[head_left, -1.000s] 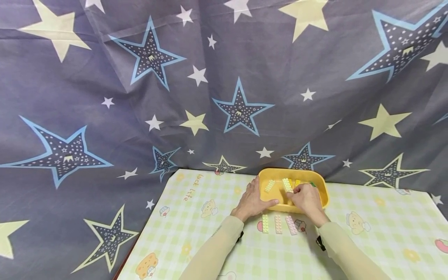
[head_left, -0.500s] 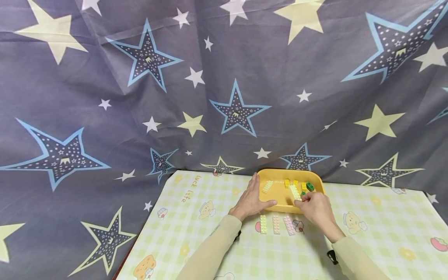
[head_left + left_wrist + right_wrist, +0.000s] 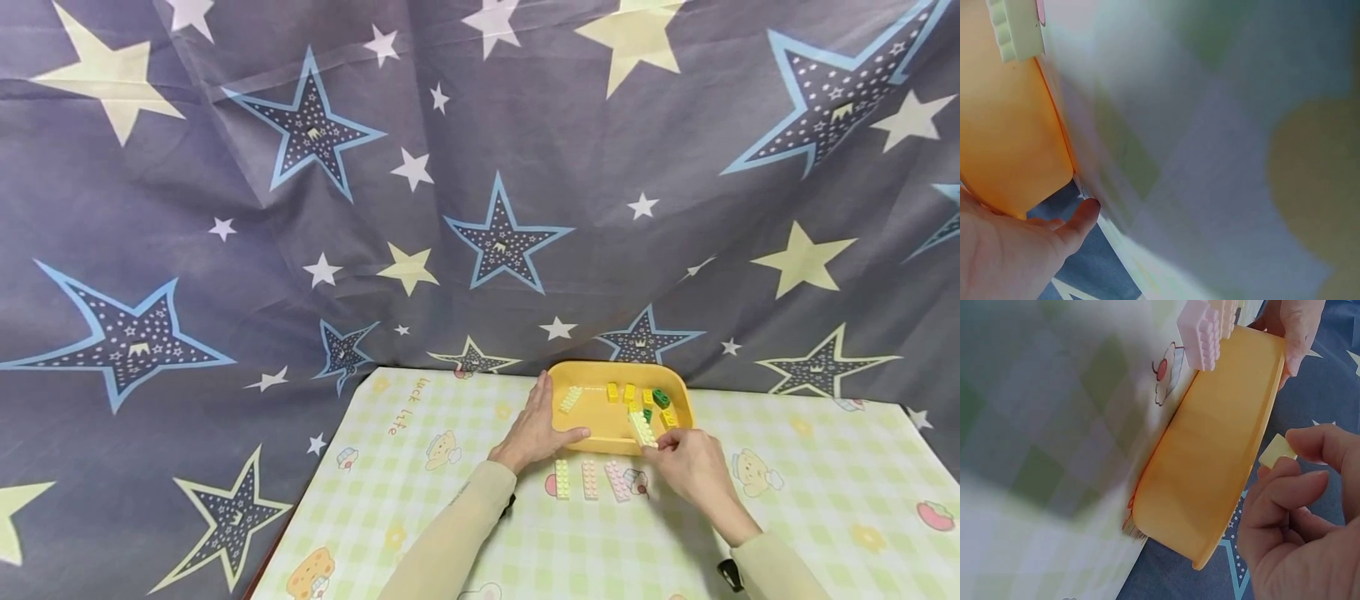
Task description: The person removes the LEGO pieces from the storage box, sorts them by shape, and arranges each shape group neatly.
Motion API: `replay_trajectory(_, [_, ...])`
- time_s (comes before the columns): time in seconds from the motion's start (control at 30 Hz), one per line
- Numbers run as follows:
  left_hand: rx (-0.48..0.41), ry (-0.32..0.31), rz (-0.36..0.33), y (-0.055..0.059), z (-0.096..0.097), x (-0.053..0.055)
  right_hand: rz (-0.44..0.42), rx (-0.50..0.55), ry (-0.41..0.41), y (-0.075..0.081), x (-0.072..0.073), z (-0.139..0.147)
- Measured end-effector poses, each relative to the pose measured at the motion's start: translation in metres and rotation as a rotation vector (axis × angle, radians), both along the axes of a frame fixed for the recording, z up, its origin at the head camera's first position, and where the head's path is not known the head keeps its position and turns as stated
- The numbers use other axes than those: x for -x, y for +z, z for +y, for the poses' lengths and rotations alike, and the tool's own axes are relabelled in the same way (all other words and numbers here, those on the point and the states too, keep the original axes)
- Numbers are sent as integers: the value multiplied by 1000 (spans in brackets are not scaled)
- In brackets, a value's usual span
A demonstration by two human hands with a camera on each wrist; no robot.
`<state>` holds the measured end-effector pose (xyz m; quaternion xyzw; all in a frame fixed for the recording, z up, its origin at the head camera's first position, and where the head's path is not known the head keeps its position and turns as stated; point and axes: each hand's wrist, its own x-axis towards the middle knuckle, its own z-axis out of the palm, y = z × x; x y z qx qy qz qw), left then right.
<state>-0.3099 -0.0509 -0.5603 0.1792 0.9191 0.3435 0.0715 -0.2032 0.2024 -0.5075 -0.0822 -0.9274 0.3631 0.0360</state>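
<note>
On the checked cloth covering your counter (image 3: 352,533), you can read "luck life" in small orange lettering (image 3: 423,390) near the far left corner, turned sideways on two lines. The faint marks on your left sleeve (image 3: 459,493) are too small to read.

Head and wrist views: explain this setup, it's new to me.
There is no machine. The wide picture comes from a camera on a person's head; the other two, from one on each wrist. The bare left hand rests against the left end of the orange-yellow tray; the right hand pinches a pale yellow toy brick. On the checked tablecloth before the tray lie a yellow-green brick, a peach brick and a pink brick. In the tray are another pale brick, small yellow bricks and dark green bricks.
</note>
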Motion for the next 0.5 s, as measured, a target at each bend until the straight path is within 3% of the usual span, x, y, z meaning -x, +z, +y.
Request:
replay_trajectory(0.3, [4,5,8,-2,0,0,-26,13,-6,-6,-18,1])
replay_trajectory(0.5, [7,28,-23,-3,2,0,-21,-16,-4,-9,-32,2])
